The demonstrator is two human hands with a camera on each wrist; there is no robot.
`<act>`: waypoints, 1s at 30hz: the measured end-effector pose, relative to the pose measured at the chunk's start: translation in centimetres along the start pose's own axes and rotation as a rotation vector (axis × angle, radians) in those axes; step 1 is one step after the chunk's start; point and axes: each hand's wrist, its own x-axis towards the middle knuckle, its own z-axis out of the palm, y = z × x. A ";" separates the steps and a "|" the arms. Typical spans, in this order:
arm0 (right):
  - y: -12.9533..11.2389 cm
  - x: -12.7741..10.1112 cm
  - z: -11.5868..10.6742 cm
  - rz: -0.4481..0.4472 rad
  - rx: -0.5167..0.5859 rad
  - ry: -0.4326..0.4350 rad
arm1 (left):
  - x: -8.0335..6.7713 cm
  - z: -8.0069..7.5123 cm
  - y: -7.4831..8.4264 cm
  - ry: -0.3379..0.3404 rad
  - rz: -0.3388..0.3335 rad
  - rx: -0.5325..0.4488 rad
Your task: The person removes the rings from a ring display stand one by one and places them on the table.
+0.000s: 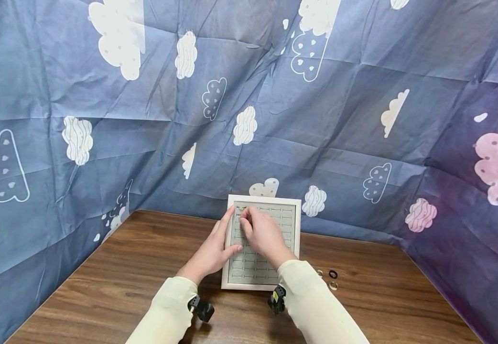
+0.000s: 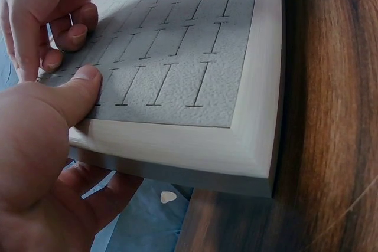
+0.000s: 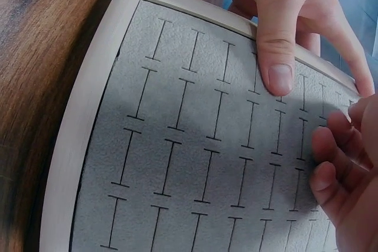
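Gripping the white-framed tray [image 1: 257, 287] by its left side, the left hand [image 1: 211, 251] lays its thumb on the grey pad [image 1: 289, 267], with other fingers outside the frame. The tray's long axis runs away from the person; the slits [image 3: 227, 63] lie crosswise to it. The right hand [image 1: 265, 234] reaches over to the far-left corner, fingers curled; from here I can't tell whether their tips pinch anything. Two gold rings [image 1: 333, 286] and a black ring [image 1: 333, 274] lie on the wooden surface [image 1: 378, 296], right of the tray, nearer the right hand. That hand covers some middle slits, and the left thumb sits close by.
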 end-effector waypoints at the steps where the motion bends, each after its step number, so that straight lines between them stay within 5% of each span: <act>1: 0.5 0.0 0.3 -0.024 0.007 0.014 | 0.0 0.0 0.0 0.001 0.001 -0.002; 9: -0.1 -0.7 -0.6 0.008 0.065 -0.034 | -0.1 0.2 0.0 0.008 0.014 -0.005; 16: 3.7 -0.6 2.1 -0.032 0.102 -0.001 | -0.1 0.2 0.0 0.005 0.027 -0.005; 22: 0.8 -1.8 -1.1 0.003 0.148 -0.033 | 0.0 0.0 0.2 -0.008 0.025 -0.002; 30: 1.5 -2.6 -1.9 0.017 0.123 -0.021 | 0.0 -0.1 0.2 0.007 0.033 -0.008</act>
